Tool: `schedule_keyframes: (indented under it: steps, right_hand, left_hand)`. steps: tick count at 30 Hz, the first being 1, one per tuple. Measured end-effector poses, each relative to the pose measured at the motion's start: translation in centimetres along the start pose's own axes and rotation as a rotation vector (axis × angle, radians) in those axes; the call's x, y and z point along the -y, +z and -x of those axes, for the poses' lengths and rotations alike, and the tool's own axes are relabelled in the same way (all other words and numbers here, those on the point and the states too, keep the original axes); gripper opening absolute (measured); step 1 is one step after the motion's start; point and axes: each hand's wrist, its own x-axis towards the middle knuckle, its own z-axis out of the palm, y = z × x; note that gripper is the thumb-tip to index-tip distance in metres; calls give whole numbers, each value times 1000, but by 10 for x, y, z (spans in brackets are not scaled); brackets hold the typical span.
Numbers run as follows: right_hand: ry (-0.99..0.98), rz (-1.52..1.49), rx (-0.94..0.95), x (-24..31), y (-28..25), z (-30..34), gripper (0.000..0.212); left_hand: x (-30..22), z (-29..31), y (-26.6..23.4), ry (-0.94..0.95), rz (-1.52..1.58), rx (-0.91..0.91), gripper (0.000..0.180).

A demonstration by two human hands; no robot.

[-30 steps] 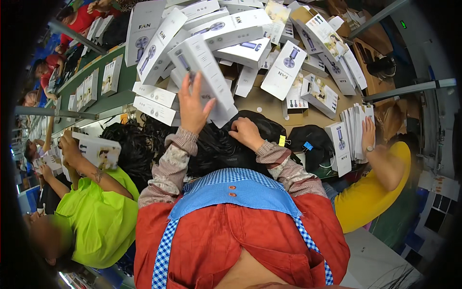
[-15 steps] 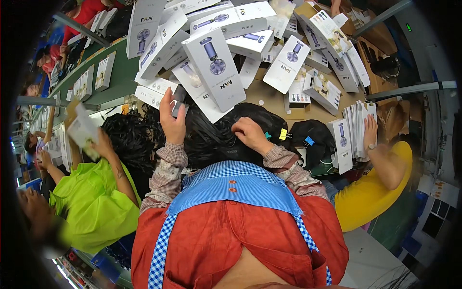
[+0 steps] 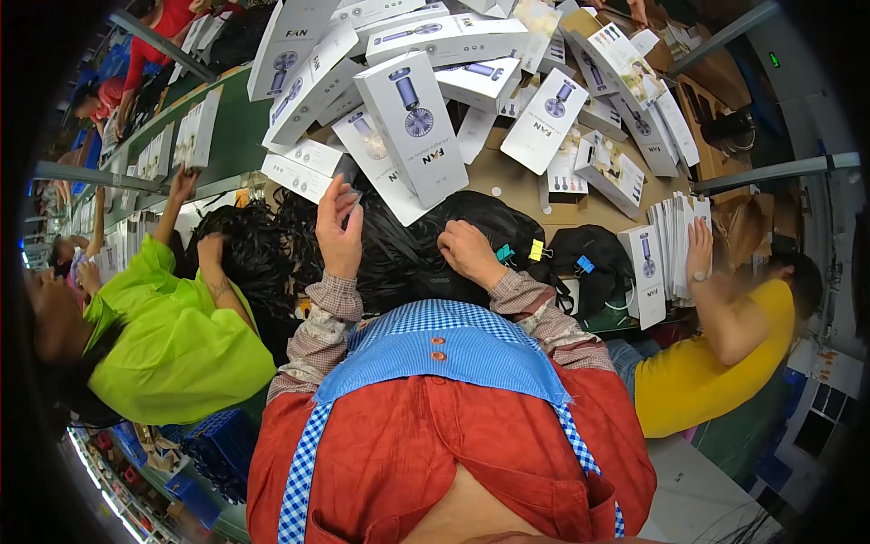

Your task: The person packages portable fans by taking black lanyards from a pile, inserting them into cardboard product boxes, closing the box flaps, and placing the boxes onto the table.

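Watching, I see my left hand [image 3: 340, 231] loose, seemingly empty, near the fan box [image 3: 415, 131] on other boxes [image 3: 444, 38]. I can't tell if my right hand [image 3: 471, 252] grips black straps [image 3: 394, 245]. Most boxes look closed; straps seem left.

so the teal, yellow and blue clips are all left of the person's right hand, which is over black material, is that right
Wrong side: the teal clip, yellow clip and blue clip are all to the right of the right hand, which is over black material; the head view shows it.
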Motion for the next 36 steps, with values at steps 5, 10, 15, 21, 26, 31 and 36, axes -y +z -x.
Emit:
schedule_keyframes:
  steps: [5,10,15,21,26,31,36]
  right_hand:
    - [43,-18,-40,-1,-3,0,17]
    - [-59,1,27,4,-4,-4,17]
    - [-10,9,13,0,-4,-3,12]
    - [73,-220,-151,9,-26,-2,7]
    - [187,-552,-220,45,-89,-15,7]
    - [-1,-610,-304,94,-166,-33,5]
    - [-146,-1230,-815,116,-220,-43,9]
  left_hand:
    - [-2,0,0,1,10,21,50]
    - [-2,1,2,-22,42,31,48]
    - [0,2,1,-39,84,41,46]
    - [-7,2,1,-41,114,44,45]
    - [-42,-4,11,-65,185,139,47]
    - [-95,-1,53,184,172,753,63]
    - [-88,18,71,-98,198,998,14]
